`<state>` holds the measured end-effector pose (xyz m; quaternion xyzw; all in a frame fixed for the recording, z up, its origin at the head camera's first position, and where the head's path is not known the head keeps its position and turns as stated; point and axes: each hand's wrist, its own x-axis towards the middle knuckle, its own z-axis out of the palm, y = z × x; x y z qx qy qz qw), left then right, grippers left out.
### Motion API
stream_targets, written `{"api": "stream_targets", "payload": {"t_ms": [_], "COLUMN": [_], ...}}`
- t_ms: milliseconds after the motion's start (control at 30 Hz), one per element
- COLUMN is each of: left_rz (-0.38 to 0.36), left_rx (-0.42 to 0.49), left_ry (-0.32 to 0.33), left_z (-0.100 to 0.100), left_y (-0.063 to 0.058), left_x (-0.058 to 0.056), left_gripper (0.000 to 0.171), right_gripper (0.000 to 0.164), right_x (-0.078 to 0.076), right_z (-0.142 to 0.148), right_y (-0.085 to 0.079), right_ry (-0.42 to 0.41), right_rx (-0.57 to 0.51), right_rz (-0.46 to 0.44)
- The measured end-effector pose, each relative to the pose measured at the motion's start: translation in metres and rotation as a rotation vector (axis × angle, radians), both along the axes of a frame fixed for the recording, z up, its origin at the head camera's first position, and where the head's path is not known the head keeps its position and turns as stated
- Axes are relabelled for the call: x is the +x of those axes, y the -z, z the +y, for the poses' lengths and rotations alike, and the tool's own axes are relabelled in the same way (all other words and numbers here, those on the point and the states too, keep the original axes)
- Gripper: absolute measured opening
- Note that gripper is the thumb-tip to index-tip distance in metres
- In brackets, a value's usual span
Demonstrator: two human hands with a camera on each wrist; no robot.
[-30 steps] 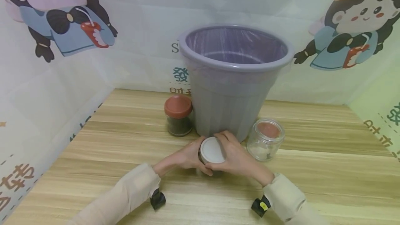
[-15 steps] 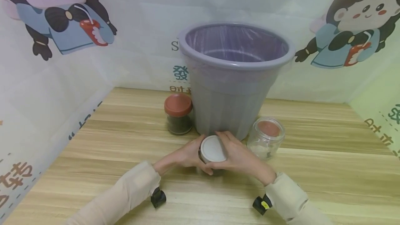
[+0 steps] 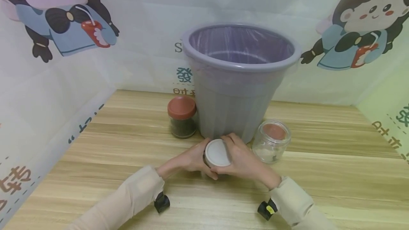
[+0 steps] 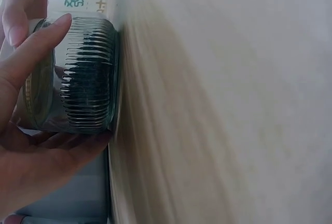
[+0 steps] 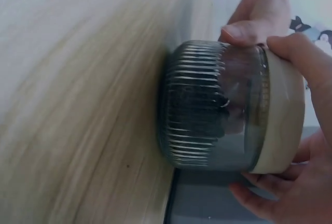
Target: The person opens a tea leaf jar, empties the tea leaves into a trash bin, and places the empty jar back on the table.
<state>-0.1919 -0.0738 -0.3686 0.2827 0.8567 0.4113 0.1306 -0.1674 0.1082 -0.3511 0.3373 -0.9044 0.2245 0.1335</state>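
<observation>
Between both hands, a ribbed glass jar (image 5: 199, 110) stands upright on the table, with dark contents inside and a cream-white lid (image 3: 217, 153) on top. My left hand (image 3: 194, 158) grips the glass body, its thumb (image 4: 39, 47) on the near side and its fingers round the far side. The lid is gripped by my right hand (image 3: 241, 159), fingers and thumb round its rim. Both wrist views show the jar's base meeting the wood. From the head view, the hands cover most of the glass.
Directly behind the hands stands a large grey-purple bin (image 3: 233, 105) lined with a plastic bag. A red-lidded jar (image 3: 182, 116) with dark contents sits at its left. At its right is a clear glass jar (image 3: 271, 146) with something reddish inside. Printed sheets (image 3: 143, 27) enclose the wooden table (image 3: 112, 144).
</observation>
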Motion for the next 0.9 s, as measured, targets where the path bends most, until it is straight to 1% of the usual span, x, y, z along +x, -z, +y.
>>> {"api": "stream_targets", "payload": {"t_ms": [167, 267, 367, 400, 467, 533, 633, 700, 767, 833, 900], "left_rz": [-0.008, 0.0, 0.003, 0.001, 0.005, 0.009, 0.026, 0.036, 0.035, 0.035, 0.028], "left_rx": [0.0, -0.003, -0.005, -0.003, -0.002, 0.004, 0.004, 0.006, 0.009, 0.008, 0.008], "left_ry": [0.028, 0.041, 0.048, 0.047, 0.048, 0.051, 0.052, 0.051, 0.042, 0.036, 0.03], "left_z": [-0.002, -0.002, -0.002, -0.002, -0.002, -0.003, -0.003, -0.002, -0.001, -0.001, -0.001], "left_y": [0.0, 0.0, 0.0, -0.001, 0.0, 0.0, 0.0, 0.001, 0.001, 0.002, 0.002], "left_x": [-0.001, -0.001, -0.001, -0.001, -0.001, -0.002, -0.001, -0.001, -0.001, -0.001, 0.0], "left_gripper": [0.088, 0.088, 0.087, 0.087, 0.086, 0.084, 0.082, 0.082, 0.083, 0.083, 0.084], "right_gripper": [0.075, 0.079, 0.084, 0.084, 0.085, 0.087, 0.088, 0.089, 0.089, 0.086, 0.084], "right_x": [-0.004, -0.004, -0.003, -0.003, -0.001, 0.0, 0.003, 0.004, 0.005, 0.004, 0.003], "right_z": [0.004, 0.005, 0.006, 0.006, 0.005, 0.002, -0.002, -0.004, -0.005, -0.005, -0.005], "right_y": [-0.007, -0.012, -0.015, -0.015, -0.013, -0.01, -0.004, -0.002, 0.001, 0.003, 0.004], "right_ry": [-0.075, -0.126, -0.145, -0.141, -0.108, -0.062, 0.031, 0.068, 0.082, 0.07, 0.05], "right_rx": [0.007, 0.034, 0.057, 0.053, 0.037, 0.018, 0.031, 0.054, 0.077, 0.079, 0.071], "right_rz": [-0.153, -0.243, -0.297, -0.297, -0.271, -0.215, -0.095, -0.014, 0.058, 0.105, 0.118]}}
